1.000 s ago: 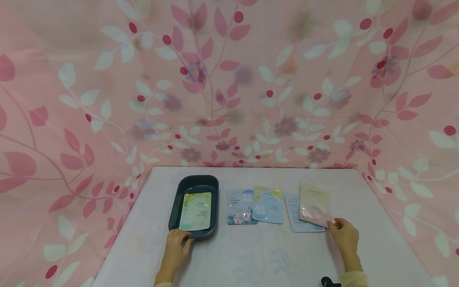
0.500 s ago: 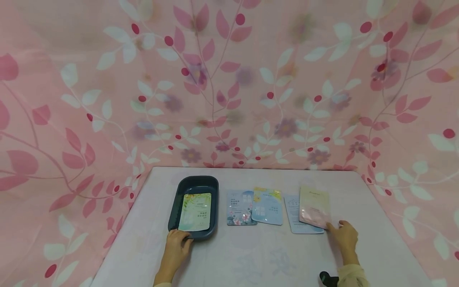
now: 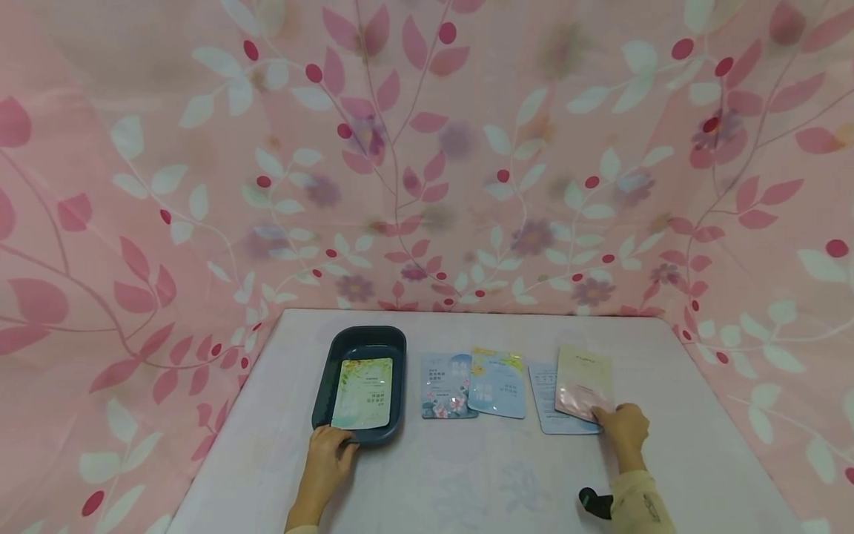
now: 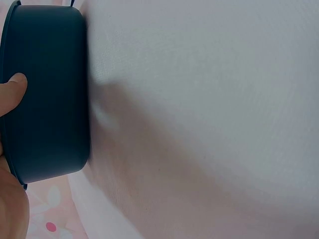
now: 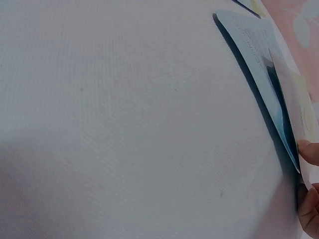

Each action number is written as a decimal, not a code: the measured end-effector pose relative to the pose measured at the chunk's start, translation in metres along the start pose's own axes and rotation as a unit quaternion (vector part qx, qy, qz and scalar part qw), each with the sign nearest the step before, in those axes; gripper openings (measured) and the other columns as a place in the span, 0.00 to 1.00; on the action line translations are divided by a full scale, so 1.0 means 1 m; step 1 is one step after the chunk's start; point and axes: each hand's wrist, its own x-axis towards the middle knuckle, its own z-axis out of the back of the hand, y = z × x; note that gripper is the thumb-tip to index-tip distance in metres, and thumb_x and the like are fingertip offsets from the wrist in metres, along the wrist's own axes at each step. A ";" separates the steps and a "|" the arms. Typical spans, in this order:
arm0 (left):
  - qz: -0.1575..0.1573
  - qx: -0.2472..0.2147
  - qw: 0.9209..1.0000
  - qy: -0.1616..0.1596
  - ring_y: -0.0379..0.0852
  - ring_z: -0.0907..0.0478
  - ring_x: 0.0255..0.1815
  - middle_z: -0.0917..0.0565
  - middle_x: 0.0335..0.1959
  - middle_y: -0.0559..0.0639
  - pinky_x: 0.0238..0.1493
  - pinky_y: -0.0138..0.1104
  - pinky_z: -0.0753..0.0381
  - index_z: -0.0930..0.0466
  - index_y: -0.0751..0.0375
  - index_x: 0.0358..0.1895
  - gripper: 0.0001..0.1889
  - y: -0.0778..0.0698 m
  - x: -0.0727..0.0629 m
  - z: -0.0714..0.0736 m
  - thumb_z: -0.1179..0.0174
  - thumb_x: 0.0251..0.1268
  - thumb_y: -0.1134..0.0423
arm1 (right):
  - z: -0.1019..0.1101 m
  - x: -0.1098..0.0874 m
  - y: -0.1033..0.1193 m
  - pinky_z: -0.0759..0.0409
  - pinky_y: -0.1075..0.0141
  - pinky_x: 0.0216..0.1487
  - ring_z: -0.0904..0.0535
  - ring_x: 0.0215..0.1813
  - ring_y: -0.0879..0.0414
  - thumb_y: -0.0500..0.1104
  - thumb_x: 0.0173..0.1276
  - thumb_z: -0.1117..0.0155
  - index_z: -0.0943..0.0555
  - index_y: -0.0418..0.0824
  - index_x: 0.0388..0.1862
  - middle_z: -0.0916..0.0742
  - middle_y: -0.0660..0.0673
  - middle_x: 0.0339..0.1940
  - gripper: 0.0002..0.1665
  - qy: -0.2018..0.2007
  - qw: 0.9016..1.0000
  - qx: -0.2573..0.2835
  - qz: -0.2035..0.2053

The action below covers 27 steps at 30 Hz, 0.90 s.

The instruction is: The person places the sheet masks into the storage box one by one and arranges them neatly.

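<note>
My left hand (image 3: 328, 454) grips the near rim of a dark teal tray (image 3: 323, 397), its thumb (image 4: 19, 84) against the outer wall in the left wrist view. Inside the tray lies a green sheet mask packet (image 3: 363, 393). On the right, my right hand (image 3: 623, 430) pinches the near right corner of a yellow-and-pink sheet mask packet (image 3: 584, 380). In the right wrist view the thumb (image 5: 310, 152) is on top of this packet, with fingers below. It overlaps a pale blue packet (image 3: 551, 415), which it partly hides.
Between the tray and the right-hand pair lie a blue floral packet (image 3: 445, 386) and a light blue-and-yellow packet (image 3: 497, 382), slightly overlapping. A black object (image 3: 594, 503) shows beside the right sleeve. Pink floral cloth (image 3: 427, 185) stands behind the white table (image 3: 467, 475).
My right hand has shifted slightly left along the near edge of the yellow-and-pink packet, and the sleeve and black object moved left with it. The left hand and tray have stayed put.
</note>
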 end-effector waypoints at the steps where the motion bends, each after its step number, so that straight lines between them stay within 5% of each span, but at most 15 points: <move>1: 0.000 0.000 1.000 0.000 0.43 0.23 0.27 0.18 0.21 0.47 0.44 0.44 0.30 0.19 0.62 0.23 0.14 0.000 0.000 0.000 0.26 0.29 0.78 | 0.000 0.001 0.000 0.29 0.40 0.45 0.27 0.45 0.25 0.44 0.55 0.34 0.28 0.16 0.41 0.22 0.20 0.41 0.30 -0.003 1.000 0.004 -0.004; 7: 0.001 -0.001 1.000 -0.004 0.43 0.23 0.27 0.18 0.21 0.47 0.44 0.44 0.30 0.19 0.62 0.22 0.15 0.002 0.000 -0.001 0.26 0.28 0.79 | 0.007 0.005 -0.003 0.29 0.44 0.42 0.25 0.41 0.31 0.43 0.52 0.30 0.24 0.19 0.36 0.18 0.26 0.33 0.26 0.008 0.998 0.039 -0.049; 10: 0.000 -0.001 1.000 -0.005 0.43 0.23 0.27 0.18 0.21 0.46 0.44 0.44 0.30 0.19 0.61 0.22 0.15 0.000 0.001 -0.001 0.26 0.28 0.79 | 0.014 0.006 -0.005 0.26 0.57 0.35 0.22 0.32 0.43 0.41 0.52 0.30 0.23 0.19 0.37 0.17 0.36 0.21 0.24 0.038 0.993 0.081 -0.082; 12: 0.000 -0.003 1.000 -0.006 0.43 0.23 0.27 0.18 0.21 0.46 0.44 0.44 0.30 0.19 0.61 0.22 0.15 0.000 0.000 -0.001 0.26 0.28 0.79 | 0.019 0.007 -0.006 0.24 0.64 0.30 0.21 0.25 0.53 0.36 0.54 0.32 0.25 0.17 0.39 0.18 0.43 0.15 0.22 0.075 0.980 0.156 -0.099; 17: 0.003 -0.005 1.000 -0.007 0.43 0.23 0.27 0.18 0.21 0.46 0.44 0.43 0.30 0.19 0.61 0.22 0.15 0.000 0.000 -0.002 0.26 0.28 0.79 | 0.032 0.008 -0.011 0.20 0.71 0.26 0.20 0.21 0.61 0.25 0.54 0.38 0.32 0.13 0.47 0.20 0.49 0.17 0.23 0.151 0.925 0.321 -0.136; 27: -0.012 -0.014 1.000 -0.019 0.44 0.24 0.27 0.19 0.20 0.46 0.44 0.40 0.32 0.20 0.61 0.22 0.13 0.002 0.000 -0.002 0.28 0.30 0.77 | 0.050 0.000 -0.003 0.19 0.71 0.30 0.18 0.23 0.62 0.24 0.59 0.42 0.33 0.12 0.50 0.20 0.50 0.22 0.22 0.163 0.915 0.356 -0.095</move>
